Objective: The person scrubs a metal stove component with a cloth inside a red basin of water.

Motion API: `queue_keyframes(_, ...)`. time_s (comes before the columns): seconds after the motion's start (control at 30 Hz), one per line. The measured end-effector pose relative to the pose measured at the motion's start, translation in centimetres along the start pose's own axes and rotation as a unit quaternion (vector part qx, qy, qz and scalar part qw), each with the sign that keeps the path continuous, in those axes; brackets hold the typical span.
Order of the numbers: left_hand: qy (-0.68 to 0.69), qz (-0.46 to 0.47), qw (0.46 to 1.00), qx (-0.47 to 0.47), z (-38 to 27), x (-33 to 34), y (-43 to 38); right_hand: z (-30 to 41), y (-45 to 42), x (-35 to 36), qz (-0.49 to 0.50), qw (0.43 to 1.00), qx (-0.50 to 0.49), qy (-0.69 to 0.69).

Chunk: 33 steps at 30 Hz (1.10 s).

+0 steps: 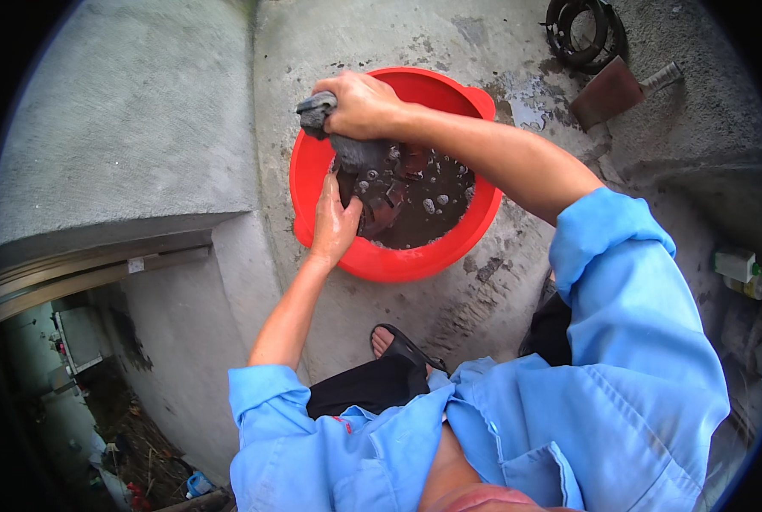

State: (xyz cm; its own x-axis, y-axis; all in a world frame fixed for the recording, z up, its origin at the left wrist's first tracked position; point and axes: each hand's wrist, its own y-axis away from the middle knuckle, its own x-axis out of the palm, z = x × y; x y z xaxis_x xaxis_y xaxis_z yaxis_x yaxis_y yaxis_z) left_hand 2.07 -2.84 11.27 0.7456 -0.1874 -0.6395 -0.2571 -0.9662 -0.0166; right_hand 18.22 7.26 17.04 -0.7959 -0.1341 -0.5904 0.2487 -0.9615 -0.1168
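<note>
A round red plastic tub (413,259) on the concrete floor holds dark, murky water with foam bubbles. My right hand (361,105) grips a bunched wet grey cloth (352,150) above the tub's upper left rim, and part of the cloth sticks out to the left of the fist. At the tub's left inner side, my left hand (337,217) is closed around a dark part just below the grey cloth; whether that part belongs to the cloth I cannot tell. Reddish, dark-edged shapes show in the water, too murky to name.
A concrete wall or ledge (131,128) rises at the left. A coiled black hose or tube (586,32) and a dustpan-like reddish blade with a handle (608,95) lie at the upper right. Plastic bottles (736,264) stand at the far right. My sandaled foot (397,345) is below the tub.
</note>
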Motion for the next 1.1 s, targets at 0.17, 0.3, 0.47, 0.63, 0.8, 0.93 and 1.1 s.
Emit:
queue_keyframes(0.17,-0.016,0.01,1.0,-0.008,-1.6,0.1,-1.1,-1.6,-2.0,-0.8,0.018,0.998,0.049,0.036)
queue_keyframes(0.3,-0.05,-0.001,0.998,-0.026,-1.9,0.3,-1.7,-1.0,-1.7,-0.7,-0.023,0.998,0.029,0.051)
queue_keyframes(0.47,-0.081,0.014,0.997,0.014,1.1,1.2,-1.8,2.6,0.6,3.7,-0.065,0.992,-0.102,-0.023)
queue_keyframes(0.63,-0.024,-0.04,0.999,0.014,0.3,0.2,-0.9,3.1,-1.5,3.9,-0.119,0.965,-0.11,-0.205)
queue_keyframes(0.8,-0.016,-0.015,0.999,-0.044,-0.5,0.0,-0.3,0.2,-4.5,-1.5,-0.176,0.967,-0.141,-0.119)
queue_keyframes(0.93,-0.025,-0.019,0.999,-0.03,-0.9,0.0,-0.5,-3.8,-2.7,0.0,-0.185,0.979,-0.08,0.022)
queue_keyframes(1.1,-0.06,-0.033,0.997,-0.033,-0.5,0.7,-0.5,-1.7,-1.3,1.3,-0.156,0.978,-0.139,0.025)
